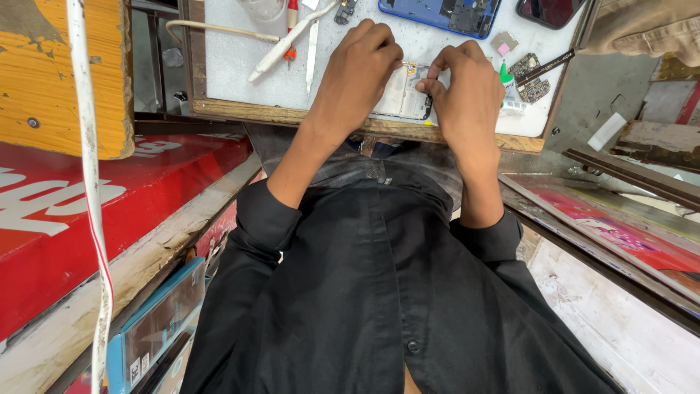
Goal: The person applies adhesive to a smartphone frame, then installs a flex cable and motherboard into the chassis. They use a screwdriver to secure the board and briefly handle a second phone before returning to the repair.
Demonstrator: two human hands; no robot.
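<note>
We have an opened phone body [403, 95] lying flat at the near edge of the white mat [233, 66], between our two hands. It looks thin, light and stiff, with exposed parts inside, so we judge it fragile and best taken by its outer edges, away from the bare middle. Our left hand [357, 76] rests curled over its left part with the fingers bent down on it; our right hand [467, 91] pinches at its right edge near the dark corner, thumb and forefinger closed together there. Whether a small tool sits in that pinch, we cannot tell.

Farther out on the mat lie tweezers [312, 47], a white cable [284, 44], a small circuit board [531, 76] and a blue phone shell [441, 14] with its insides showing. The mat sits in a wooden-framed tray on the table [240, 109]; it serves as the only container here, holding these loose parts.
</note>
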